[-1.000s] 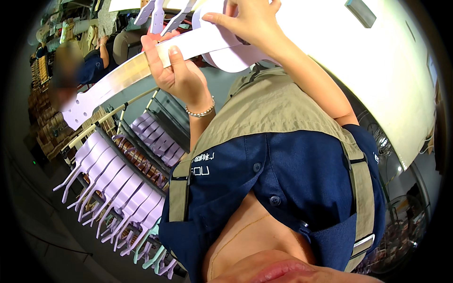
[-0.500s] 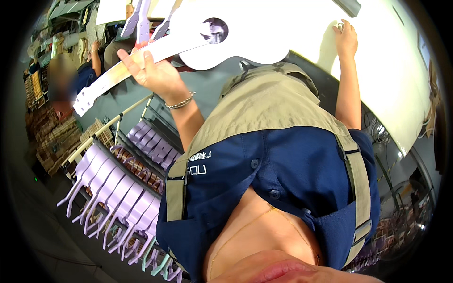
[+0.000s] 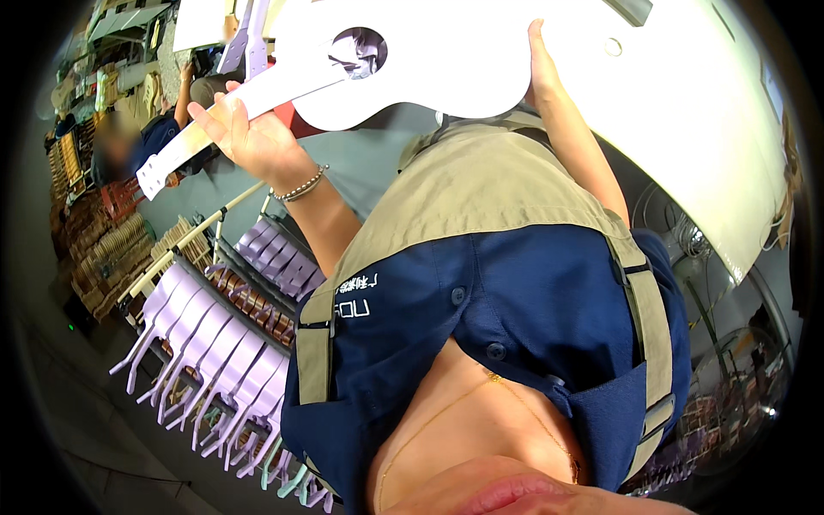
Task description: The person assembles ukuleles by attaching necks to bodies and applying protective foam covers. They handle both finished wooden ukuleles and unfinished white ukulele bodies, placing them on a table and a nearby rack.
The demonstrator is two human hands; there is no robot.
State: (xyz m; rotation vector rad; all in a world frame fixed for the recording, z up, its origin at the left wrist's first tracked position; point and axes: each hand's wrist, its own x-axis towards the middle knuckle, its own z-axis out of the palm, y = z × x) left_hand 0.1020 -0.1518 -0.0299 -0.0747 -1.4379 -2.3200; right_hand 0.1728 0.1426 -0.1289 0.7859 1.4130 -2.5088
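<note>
A white, unstrung ukulele (image 3: 429, 73) lies slanting in front of me, its round soundhole upward and its headstock with peg holes toward the left. My left hand (image 3: 253, 142) is palm up under the neck, holding it with the thumb and fingers on either side. At the body's right end, my right hand (image 3: 544, 73) presses against the rim; part of its fingers is hidden by the glare and the body. A small ring-shaped thing (image 3: 612, 46) lies on the white table (image 3: 678, 129) to the right of that hand.
To my left stands a rack (image 3: 219, 215) hung with several lilac ukulele bodies (image 3: 202, 330). Lilac necks (image 3: 256, 43) show at the upper left. Farther back a person (image 3: 159, 137) sits among wooden parts. A dark grey block (image 3: 631, 10) rests at the table's far side.
My right hand has left the small ring on the table and moved left onto the ukulele's body end. The ukulele and my left hand have shifted slightly left.
</note>
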